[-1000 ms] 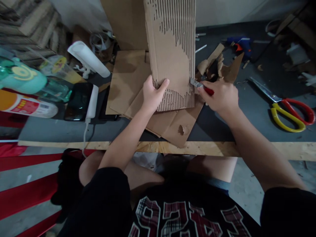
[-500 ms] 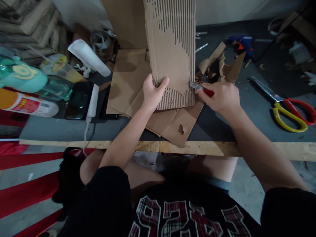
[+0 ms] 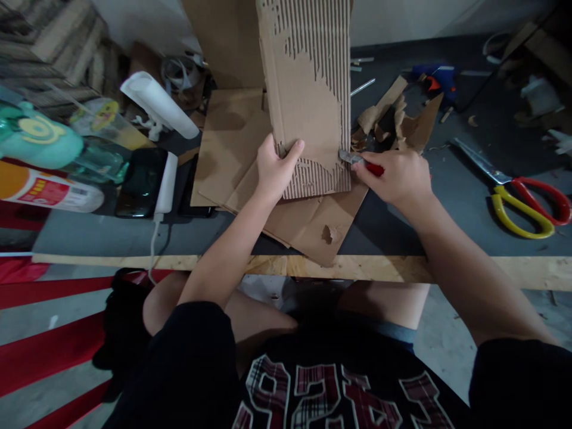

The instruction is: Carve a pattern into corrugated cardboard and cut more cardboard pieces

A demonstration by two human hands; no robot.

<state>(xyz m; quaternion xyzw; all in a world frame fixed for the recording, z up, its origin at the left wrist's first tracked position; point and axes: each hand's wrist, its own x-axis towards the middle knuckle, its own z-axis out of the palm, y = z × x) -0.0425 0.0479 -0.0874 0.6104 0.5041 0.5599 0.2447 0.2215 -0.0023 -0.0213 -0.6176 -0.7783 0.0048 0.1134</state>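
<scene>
My left hand (image 3: pixel 274 170) pinches a tall brown corrugated cardboard panel (image 3: pixel 308 125) at its left edge, over flat brown cardboard sheets (image 3: pixel 304 229) on the dark grey counter (image 3: pixel 393 235). My right hand (image 3: pixel 400 179) grips a red-handled metal-bladed knife (image 3: pixel 351 157) at its right edge. Stripping judged partial: ridges (image 3: pixel 328 36) bare above and below; smooth facing (image 3: pixel 310 89) remains between.

The cardboard sheet (image 3: pixel 308 101) looks matt and roughly ribbed, the knife blade (image 3: pixel 345 157) metallic.

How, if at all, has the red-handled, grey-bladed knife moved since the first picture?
Yes: the knife, in the right hand, has come slightly lower in view, nearer the pale wooden table edge.
</scene>
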